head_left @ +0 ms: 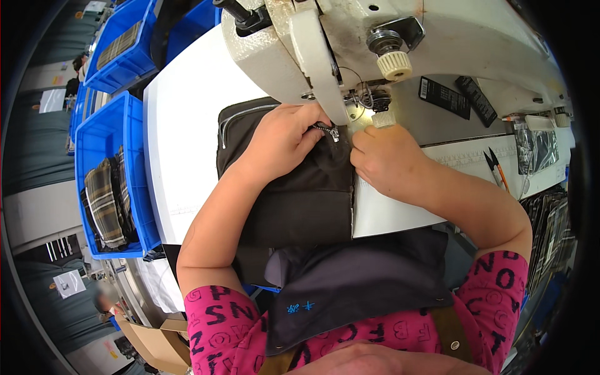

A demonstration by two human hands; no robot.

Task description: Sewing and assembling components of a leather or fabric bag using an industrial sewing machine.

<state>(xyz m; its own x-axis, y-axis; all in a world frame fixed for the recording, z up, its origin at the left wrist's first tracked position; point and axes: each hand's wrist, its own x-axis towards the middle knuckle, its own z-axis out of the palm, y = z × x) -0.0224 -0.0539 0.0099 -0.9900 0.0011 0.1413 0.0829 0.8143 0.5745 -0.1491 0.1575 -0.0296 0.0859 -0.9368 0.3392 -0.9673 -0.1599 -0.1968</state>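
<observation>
A dark brown cloth piece [300, 209] with metal zippers lies on the white sewing table, its upper end at the sewing machine's needle area [356, 112]. My left hand [281, 140] is closed on the cloth beside the presser area, thumb and fingers pinching a fold next to a silver zipper pull [335, 135]. Along the cloth's far-left corner curves another silver zipper [244, 111]. My right hand [390, 159] is curled just right of the needle, fingertips pressed together near the cloth's right edge. What those fingers grip, if anything, is hidden.
The white machine head [462, 37] overhangs the work. Black printed tags [445, 98] lie on the machine bed at right, with pens [497, 167] and a clear plastic packet [536, 147] farther right. A blue bin [142, 187] with folded plaid cloth [107, 200] stands left of the table.
</observation>
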